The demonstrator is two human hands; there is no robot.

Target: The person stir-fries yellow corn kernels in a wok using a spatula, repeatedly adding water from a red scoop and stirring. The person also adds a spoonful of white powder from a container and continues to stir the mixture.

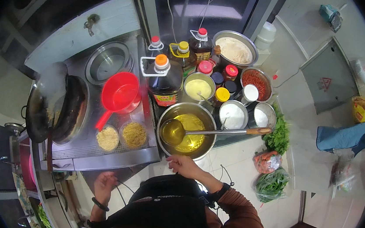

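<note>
My left hand [106, 180] hangs below the front edge of the steel stove counter, its fingers loosely curled and holding nothing visible. Just below the rim of a steel basin of yellow oil [190, 118] is my right hand [182, 166], fingers bent and apart, with nothing seen in it. A steel ladle [227, 131] with a wooden handle end lies across that basin, its bowl in the oil. Nearest my left hand on the counter stand a bowl of pale minced food [107, 138] and a bowl of yellowish-brown minced food [134, 135].
A steaming wok [42, 110] stands at the left, tilted. Behind the bowls are a red plastic dipper [121, 92] and a steel basin [108, 62]. Large sauce bottles [165, 86], lidded jars and a bowl of chili [257, 83] crowd the back. Bagged greens [271, 185] lie at the right.
</note>
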